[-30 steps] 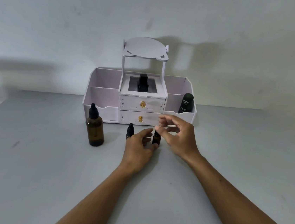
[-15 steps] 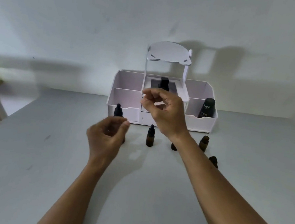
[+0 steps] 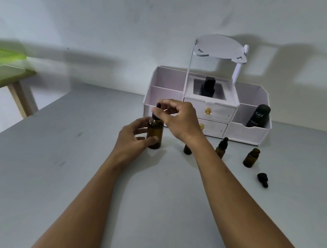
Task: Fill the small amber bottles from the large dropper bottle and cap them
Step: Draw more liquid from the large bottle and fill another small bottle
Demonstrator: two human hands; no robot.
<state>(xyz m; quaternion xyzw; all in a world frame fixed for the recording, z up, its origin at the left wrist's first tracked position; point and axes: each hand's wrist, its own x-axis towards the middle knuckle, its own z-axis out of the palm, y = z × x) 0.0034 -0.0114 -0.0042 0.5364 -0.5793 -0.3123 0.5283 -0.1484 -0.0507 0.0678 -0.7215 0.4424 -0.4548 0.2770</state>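
Your left hand [image 3: 133, 140] grips the large dropper bottle [image 3: 156, 130], and your right hand [image 3: 179, 117] pinches its dropper cap [image 3: 155, 116]. Right of your right wrist stand a capped small bottle [image 3: 221, 147] and an open small bottle [image 3: 251, 157], with a loose cap [image 3: 263, 179] nearby.

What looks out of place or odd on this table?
A small black dropper cap lies on its side on the grey table, just in front of an uncapped small amber bottle. It is probably that bottle's cap. Nothing looks spilled or broken.
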